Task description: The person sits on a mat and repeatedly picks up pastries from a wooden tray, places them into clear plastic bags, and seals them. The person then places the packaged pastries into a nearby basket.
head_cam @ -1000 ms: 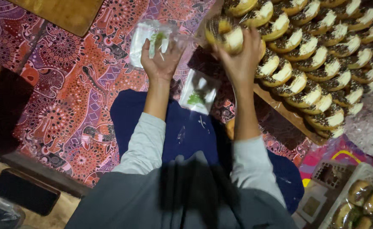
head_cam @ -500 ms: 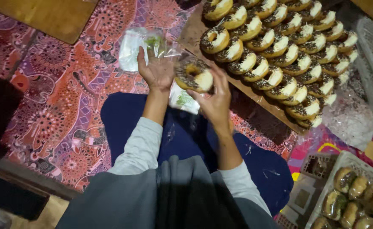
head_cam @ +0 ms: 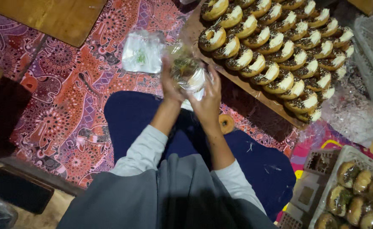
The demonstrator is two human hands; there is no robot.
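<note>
Both hands grip one doughnut in a clear plastic bag (head_cam: 187,71) above the lap, left hand (head_cam: 170,82) on its left side, right hand (head_cam: 208,94) closing from the right and below.

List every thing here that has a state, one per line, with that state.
Left hand: closed on the bagged doughnut.
Right hand: closed on the same bag.
Bagged doughnut: inside clear plastic, held up between both hands.
Stack of clear bags: lying flat on the patterned mat, unfilled.
Board of doughnuts: rows full, unwrapped.
Loose doughnut: lying alone on the mat, unwrapped.
Basket of doughnuts: partly filled with wrapped ones.
</note>
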